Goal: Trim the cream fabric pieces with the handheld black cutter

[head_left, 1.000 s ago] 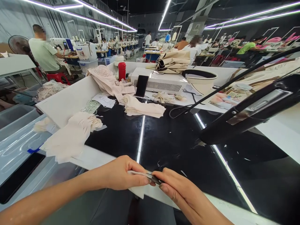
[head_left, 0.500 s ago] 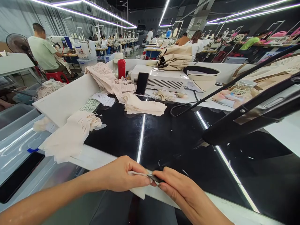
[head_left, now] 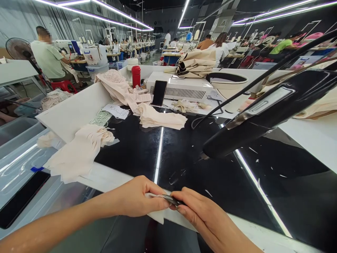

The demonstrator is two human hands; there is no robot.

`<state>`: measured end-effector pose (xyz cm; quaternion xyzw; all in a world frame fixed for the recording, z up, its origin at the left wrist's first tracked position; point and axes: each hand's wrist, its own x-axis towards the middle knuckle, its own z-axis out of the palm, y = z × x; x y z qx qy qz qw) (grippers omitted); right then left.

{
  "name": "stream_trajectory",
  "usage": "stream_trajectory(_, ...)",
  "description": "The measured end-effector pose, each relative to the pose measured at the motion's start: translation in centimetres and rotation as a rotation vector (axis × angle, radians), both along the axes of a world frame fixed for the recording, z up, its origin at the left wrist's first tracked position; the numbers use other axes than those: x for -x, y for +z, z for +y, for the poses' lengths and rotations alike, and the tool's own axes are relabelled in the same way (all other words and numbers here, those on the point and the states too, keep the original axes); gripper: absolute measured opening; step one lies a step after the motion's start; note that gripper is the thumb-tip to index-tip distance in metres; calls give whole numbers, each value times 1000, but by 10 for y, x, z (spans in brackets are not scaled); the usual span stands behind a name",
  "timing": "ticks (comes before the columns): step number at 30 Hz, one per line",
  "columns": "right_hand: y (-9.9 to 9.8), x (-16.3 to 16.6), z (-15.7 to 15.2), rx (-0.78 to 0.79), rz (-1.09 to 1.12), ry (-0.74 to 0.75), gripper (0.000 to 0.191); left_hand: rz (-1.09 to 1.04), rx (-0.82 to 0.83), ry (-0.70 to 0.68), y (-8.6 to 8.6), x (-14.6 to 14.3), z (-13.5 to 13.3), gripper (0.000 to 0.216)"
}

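My left hand (head_left: 137, 198) is closed, pinching a small pale fabric piece (head_left: 158, 216) at the near edge of the black table (head_left: 184, 165). My right hand (head_left: 202, 216) is closed too, gripping a small dark tool (head_left: 172, 200), likely snips, whose tip meets the fabric between my fingers. Both hands touch over the table's white front rim. A stack of cream fabric pieces (head_left: 79, 153) lies to the left, and another pile (head_left: 160, 119) sits further back at the centre.
A black lamp head (head_left: 263, 112) on a bent arm hangs over the right of the table. Behind stand a phone (head_left: 159, 93), a red flask (head_left: 136, 76), a white box machine (head_left: 181, 88) and a bowl (head_left: 228, 82). Another phone (head_left: 21, 198) lies on the left bin. People work at distant stations.
The lamp head has swung left and lower across the right of the view. My hands stay almost still, still pinching the fabric and the tool.
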<state>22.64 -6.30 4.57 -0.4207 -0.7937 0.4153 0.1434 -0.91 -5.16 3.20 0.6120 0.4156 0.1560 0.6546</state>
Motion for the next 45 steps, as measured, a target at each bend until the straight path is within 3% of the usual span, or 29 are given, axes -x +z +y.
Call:
stream_trajectory(13, -11, -4, -3, -27, -7, 4, 43, -26, -16, -17, 9, -6, -4, 36)
stream_trajectory(26, -12, -6, -7, 60, 28, 21, 41, 14, -27, -53, 10, -5, -3, 31)
stream_trajectory(41, -17, -4, -12, -44, 89, 9, 43, -7, -21, -40, 4, -6, -7, 35)
stream_trajectory(45, -17, -12, -17, -113, 55, -100, 41, -4, -29, -14, 6, -7, -10, 26)
